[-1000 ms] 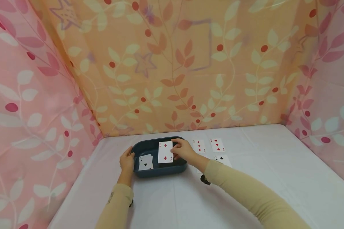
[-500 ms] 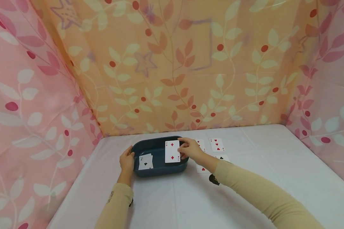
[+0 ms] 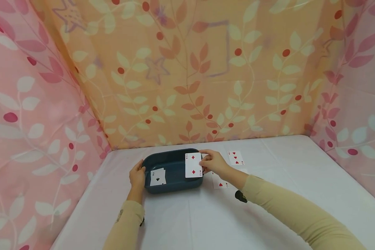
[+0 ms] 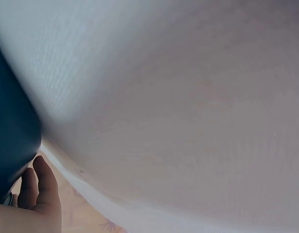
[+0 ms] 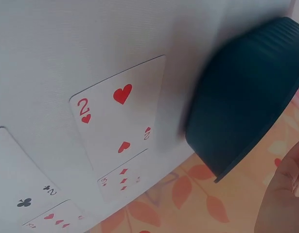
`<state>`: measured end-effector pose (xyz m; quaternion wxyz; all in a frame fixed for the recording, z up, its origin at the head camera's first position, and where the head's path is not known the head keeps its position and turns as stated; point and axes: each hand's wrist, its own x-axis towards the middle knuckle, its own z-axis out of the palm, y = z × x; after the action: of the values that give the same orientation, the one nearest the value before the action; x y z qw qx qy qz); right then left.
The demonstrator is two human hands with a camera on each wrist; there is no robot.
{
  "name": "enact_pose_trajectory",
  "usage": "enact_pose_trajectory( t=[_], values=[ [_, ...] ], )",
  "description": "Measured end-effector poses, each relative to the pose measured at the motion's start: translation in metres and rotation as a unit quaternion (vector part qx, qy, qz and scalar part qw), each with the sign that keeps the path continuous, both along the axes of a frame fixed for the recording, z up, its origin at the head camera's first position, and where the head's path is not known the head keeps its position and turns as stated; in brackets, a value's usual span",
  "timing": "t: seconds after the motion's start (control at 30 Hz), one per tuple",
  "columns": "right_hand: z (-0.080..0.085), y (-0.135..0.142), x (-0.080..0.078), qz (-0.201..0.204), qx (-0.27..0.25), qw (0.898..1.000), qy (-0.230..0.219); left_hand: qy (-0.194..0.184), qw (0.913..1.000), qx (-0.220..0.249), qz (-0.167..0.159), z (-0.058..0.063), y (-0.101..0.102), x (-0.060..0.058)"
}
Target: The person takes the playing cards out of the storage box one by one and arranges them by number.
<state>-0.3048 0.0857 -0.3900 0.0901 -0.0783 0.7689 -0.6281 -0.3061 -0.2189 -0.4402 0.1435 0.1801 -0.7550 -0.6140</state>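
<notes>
A dark blue tray (image 3: 172,189) stands on the white table, and my left hand (image 3: 137,177) grips its left end with the thumb at the rim. My right hand (image 3: 215,164) pinches a two of diamonds playing card (image 3: 193,164) by its right edge, face up over the tray's right end. At the tray's left lie a few overlapping cards (image 3: 157,177), an ace of clubs on top. In the left wrist view, bent fingers (image 4: 46,187) reach the tray's outer wall. The right wrist view shows only part of the right hand (image 5: 285,194); the held card is outside it.
To the tray's right, a two of hearts (image 5: 122,116), a three of diamonds (image 5: 122,179), a two of clubs (image 5: 15,187) and a three of hearts (image 3: 235,158) lie face up on the white tablecloth (image 3: 187,222). Patterned cloth walls (image 3: 187,69) enclose the table's back and sides.
My right hand has carried the two of diamonds rightward across the tray to its right end, still pinching it. The left hand keeps its grip on the tray.
</notes>
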Motion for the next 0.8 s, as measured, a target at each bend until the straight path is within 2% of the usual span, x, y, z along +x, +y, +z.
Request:
enact_pose_trajectory(
  t=[0.23, 0.8],
  values=[
    [0.001, 0.011, 0.002, 0.003, 0.0, 1.0, 0.01, -0.001, 1.0, -0.002, 0.002, 0.001, 0.001, 0.001],
    [0.002, 0.044, 0.008, -0.023, 0.012, 1.0, 0.003, 0.01, 0.9998, -0.009, 0.014, -0.001, 0.001, -0.001]
  ],
)
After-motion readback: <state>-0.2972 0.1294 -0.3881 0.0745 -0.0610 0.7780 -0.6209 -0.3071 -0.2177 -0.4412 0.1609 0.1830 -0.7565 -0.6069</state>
